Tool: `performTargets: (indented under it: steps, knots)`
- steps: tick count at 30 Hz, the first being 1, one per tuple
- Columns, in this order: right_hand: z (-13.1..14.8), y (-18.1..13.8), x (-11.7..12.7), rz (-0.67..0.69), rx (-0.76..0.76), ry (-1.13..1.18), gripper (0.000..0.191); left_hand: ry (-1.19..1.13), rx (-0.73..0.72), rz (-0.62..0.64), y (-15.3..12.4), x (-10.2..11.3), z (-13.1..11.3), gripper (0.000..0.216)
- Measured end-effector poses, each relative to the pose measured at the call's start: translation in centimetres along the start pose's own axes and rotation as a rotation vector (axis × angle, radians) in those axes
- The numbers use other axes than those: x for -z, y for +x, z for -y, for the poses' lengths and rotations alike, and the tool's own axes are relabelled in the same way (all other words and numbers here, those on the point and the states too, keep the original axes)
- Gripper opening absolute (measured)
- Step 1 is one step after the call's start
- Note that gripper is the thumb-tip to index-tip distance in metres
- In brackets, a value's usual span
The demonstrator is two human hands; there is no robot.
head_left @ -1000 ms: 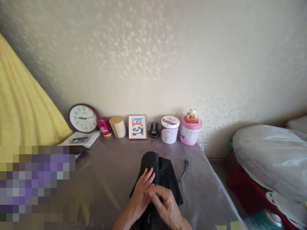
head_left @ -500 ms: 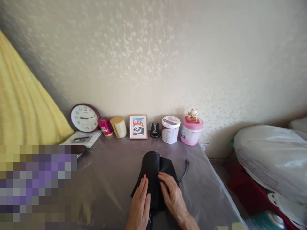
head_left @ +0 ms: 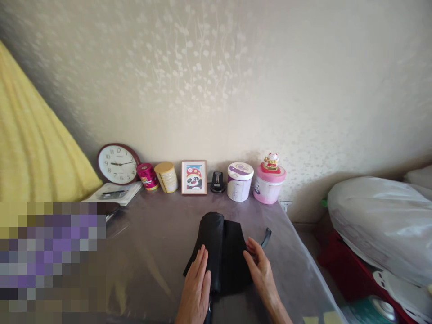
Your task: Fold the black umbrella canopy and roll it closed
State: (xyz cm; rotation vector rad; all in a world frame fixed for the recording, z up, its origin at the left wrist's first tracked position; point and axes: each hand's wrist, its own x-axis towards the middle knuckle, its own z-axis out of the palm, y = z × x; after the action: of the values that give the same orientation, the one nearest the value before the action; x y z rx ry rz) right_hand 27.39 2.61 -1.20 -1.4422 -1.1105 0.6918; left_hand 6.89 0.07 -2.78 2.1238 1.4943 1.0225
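Observation:
A black folding umbrella point(head_left: 216, 252) lies on the table, its cloth partly spread to both sides of the thicker middle. My left hand point(head_left: 197, 283) rests flat along the left part of the cloth, fingers straight and close together. At the right edge of the cloth is my right hand point(head_left: 261, 265), with its thumb and fingers apart and slightly bent. The umbrella's strap point(head_left: 266, 237) sticks out just beyond my right fingers. Only a bit of the handle end shows below the cloth, beside my left wrist.
Along the wall stand a round clock point(head_left: 118, 164), a magenta can point(head_left: 147, 176), a yellow tin point(head_left: 166, 177), a framed panda picture point(head_left: 194, 177), a small black device point(head_left: 218, 182) and two tubs point(head_left: 240, 182). A large plastic bag point(head_left: 378, 220) sits right of the table point(head_left: 151, 252).
My right hand has moved right, from the umbrella's middle to the cloth's right edge. The right flap now lies flatter and more spread. My left hand has stayed in place.

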Motion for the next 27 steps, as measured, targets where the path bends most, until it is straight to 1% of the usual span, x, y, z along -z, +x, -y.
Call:
performTargets:
  steps: [2, 5, 7, 9, 11, 13, 16, 18, 20, 24, 27]
  knots:
    - [0.7, -0.4, -0.1, 0.020, -0.032, 0.039, 0.049, -0.008, 0.005, 0.011, 0.0, 0.0, 0.0, 0.053]
    - [1.5, -1.5, -0.3, 0.088, -0.070, 0.015, 0.054, -0.026, 0.018, 0.025, -0.1, 0.0, 0.0, 0.052]
    - [1.7, -2.5, -0.6, 0.113, -0.110, -0.011, 0.057, -0.037, 0.028, 0.027, -0.1, 0.0, 0.0, 0.052]
    - [1.6, -3.4, -1.0, 0.157, -0.126, 0.011, 0.058, -0.048, 0.036, 0.030, -0.2, 0.1, 0.1, 0.052]
    - [1.4, -4.1, -1.4, 0.210, -0.103, 0.047, 0.056, -0.057, 0.036, 0.036, -0.3, 0.1, 0.1, 0.052]
    - [1.1, -4.5, -1.9, 0.218, -0.060, 0.035, 0.053, -0.065, 0.039, 0.043, -0.4, 0.2, 0.1, 0.052]
    - [1.1, -4.5, -2.4, 0.139, -0.015, -0.040, 0.050, -0.068, 0.044, 0.050, -0.4, 0.2, 0.1, 0.052]
    - [1.5, -4.4, -2.6, 0.118, 0.005, -0.059, 0.049, -0.067, 0.043, 0.050, -0.4, 0.1, 0.1, 0.052]
    - [2.4, -4.3, -2.9, 0.142, 0.037, -0.055, 0.047, -0.065, 0.039, 0.039, -0.3, 0.1, 0.2, 0.052]
    - [4.0, -4.2, -3.9, 0.239, 0.125, -0.022, 0.044, -0.062, 0.027, -0.003, -0.3, -0.2, 0.5, 0.051]
    - [4.4, -4.1, -4.8, 0.273, 0.181, -0.057, 0.044, -0.069, 0.029, -0.029, -0.3, -0.4, 0.9, 0.049]
